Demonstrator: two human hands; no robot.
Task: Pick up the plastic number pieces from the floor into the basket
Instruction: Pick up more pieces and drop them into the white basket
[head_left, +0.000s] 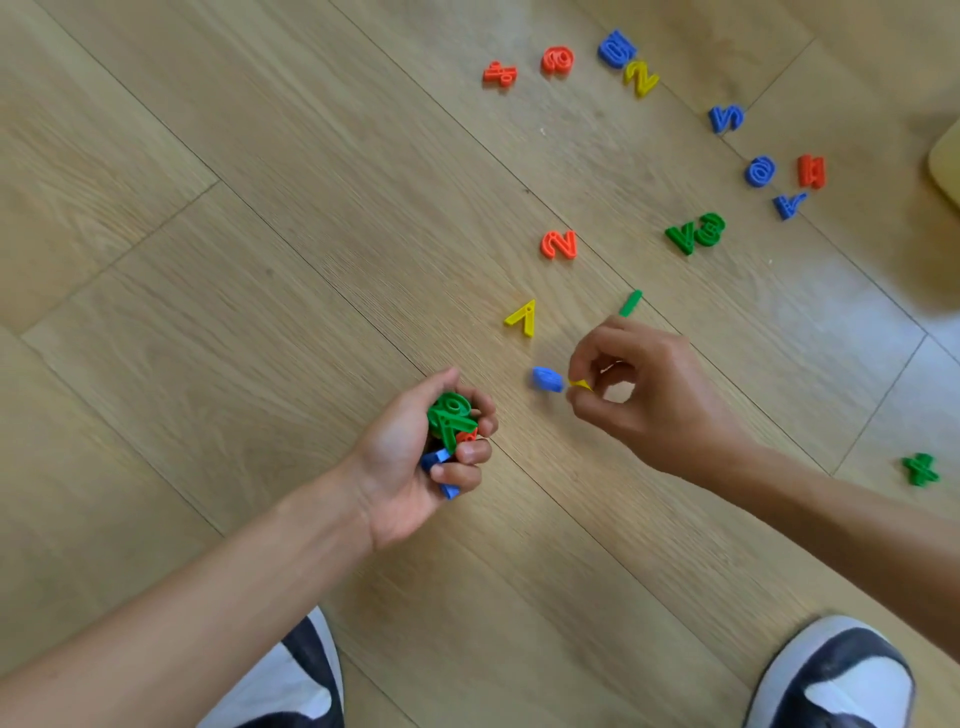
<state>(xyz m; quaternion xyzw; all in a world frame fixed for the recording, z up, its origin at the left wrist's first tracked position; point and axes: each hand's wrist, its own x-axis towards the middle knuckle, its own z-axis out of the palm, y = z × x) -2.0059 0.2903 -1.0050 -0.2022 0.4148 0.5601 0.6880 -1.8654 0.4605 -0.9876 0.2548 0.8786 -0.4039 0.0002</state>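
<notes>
My left hand is cupped around a bunch of number pieces, green on top, blue and red below. My right hand pinches a small yellow piece between thumb and fingers, right beside a blue piece that may rest on the floor or hang from it. On the wooden floor lie a yellow 7, a green bar, a red 2, a green 3 with a green 7 and a green plus. The basket is out of view.
More pieces lie farther off: a red sign, a red 9, a blue one, a yellow 2, a blue 5, and a blue and red group. A yellow object sits at the right edge. My shoes stand below.
</notes>
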